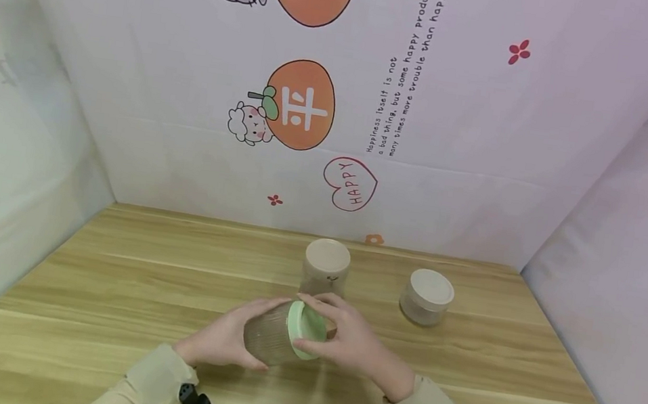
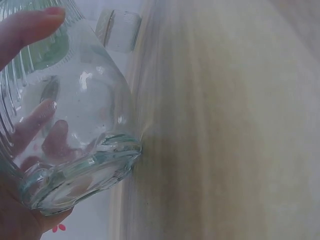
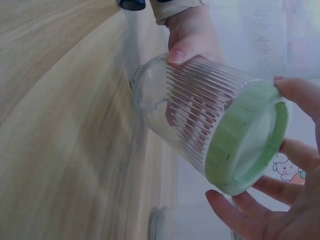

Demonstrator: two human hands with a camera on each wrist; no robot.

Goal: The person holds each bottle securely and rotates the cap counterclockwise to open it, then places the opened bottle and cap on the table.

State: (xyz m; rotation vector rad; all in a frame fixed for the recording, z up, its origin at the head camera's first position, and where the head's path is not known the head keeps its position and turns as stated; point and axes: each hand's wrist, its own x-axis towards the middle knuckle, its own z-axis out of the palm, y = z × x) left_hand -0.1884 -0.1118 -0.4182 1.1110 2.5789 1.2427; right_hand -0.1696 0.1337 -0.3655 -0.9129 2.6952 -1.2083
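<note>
A clear ribbed glass jar (image 1: 269, 337) with a light green screw lid (image 1: 307, 331) is tilted over the table, its lid end to the right. My left hand (image 1: 233, 335) grips the jar's body, thumb on the near side and fingers round the far side; the fingers show through the glass in the left wrist view. My right hand (image 1: 352, 339) holds the lid by its rim, with thumb and fingers spread round it. In the right wrist view the lid (image 3: 245, 137) sits on the jar's mouth. Whether the jar's base touches the table, I cannot tell.
Behind my hands stands a taller jar (image 1: 325, 267) with a pale lid and a small face mark. A short, wide jar (image 1: 427, 297) with a white lid stands farther right. Printed white cloth (image 1: 453, 198) rises behind the wooden table (image 1: 180, 265) and along both sides.
</note>
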